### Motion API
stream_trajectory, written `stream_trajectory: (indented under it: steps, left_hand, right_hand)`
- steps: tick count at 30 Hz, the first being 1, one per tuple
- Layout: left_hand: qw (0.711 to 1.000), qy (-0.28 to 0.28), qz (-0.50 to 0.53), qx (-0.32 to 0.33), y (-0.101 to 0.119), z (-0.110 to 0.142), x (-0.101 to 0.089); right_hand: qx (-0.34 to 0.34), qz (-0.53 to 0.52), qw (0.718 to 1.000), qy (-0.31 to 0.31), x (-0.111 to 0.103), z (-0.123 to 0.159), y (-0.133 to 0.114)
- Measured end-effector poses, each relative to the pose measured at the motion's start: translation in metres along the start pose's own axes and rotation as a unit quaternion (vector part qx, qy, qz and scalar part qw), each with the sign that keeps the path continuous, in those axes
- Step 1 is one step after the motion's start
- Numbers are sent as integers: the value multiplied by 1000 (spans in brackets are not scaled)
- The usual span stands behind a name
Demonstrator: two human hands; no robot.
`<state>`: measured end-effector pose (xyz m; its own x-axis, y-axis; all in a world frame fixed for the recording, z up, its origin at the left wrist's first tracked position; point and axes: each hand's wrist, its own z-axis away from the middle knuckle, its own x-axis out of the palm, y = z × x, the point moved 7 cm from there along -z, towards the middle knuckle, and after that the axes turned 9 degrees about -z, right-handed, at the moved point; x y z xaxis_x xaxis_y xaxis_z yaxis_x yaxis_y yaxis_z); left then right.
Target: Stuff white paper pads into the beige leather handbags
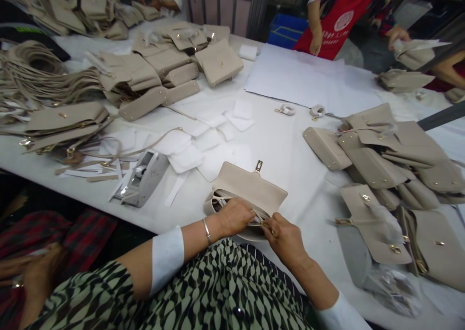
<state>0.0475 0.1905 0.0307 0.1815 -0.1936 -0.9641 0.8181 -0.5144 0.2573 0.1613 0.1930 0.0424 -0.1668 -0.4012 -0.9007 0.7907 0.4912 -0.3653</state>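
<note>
A beige handbag sits on the white table right in front of me, its flap thrown back and its metal clasp tab pointing away. My left hand is closed at the bag's mouth, its fingers on the inner edge near the zipper. Close beside it, my right hand pinches the bag's right end, where a bit of gold metal shows. The fingertips hide exactly which part each hand grips. White padding sheets lie just beyond the bag, and a grey tape dispenser stands to its left.
Beige bags are heaped at the right and back left, with coiled straps at far left. A white board lies at the back. A co-worker in a red apron stands beyond; another person sits at my left.
</note>
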Motion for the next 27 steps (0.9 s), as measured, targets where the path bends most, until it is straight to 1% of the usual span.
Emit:
stream_trajectory:
  steps: [3, 7, 10, 12, 14, 16, 18, 20, 22, 24, 27]
  left_hand:
    - [1000, 7, 14, -27, -4, 4, -6]
    - [998, -2, 24, -62, -4, -2, -5]
    - [998, -8, 29, -51, 3, -10, -2]
    - [999, -11, 29, -43, 7, -10, 0]
    - [998, -6, 32, -47, 6, -7, 0]
    - [998, 4, 35, -51, 5, -2, -1]
    - [998, 11, 36, -50, 5, 2, -2]
    - [998, 14, 36, -48, 5, 1, -2]
    - [998, 14, 37, -45, 8, -1, -3]
    - [998, 7, 45, -44, 11, -4, -4]
    - [998, -4, 52, -47, 16, -4, -9]
  right_hand:
    - [34, -32, 999, 23, -3, 0, 4]
    - [60, -40, 997, 21, -5, -4, 3]
    - [110, -68, 992, 11, -1, -7, 9]
    - [146, -126, 981, 5, 5, -8, 17]
    - [168, -222, 960, -16, 13, -7, 25]
    - [154, -320, 934, -50, 19, -5, 28]
    - [105, -371, 920, -72, 18, -3, 26]
    - [59, -367, 926, -63, 11, -2, 24]
    - [39, -333, 942, -35, 5, -1, 24]
    - [38, -302, 953, -10, 3, -2, 24]
    - [46, -295, 954, 15, 7, -4, 28]
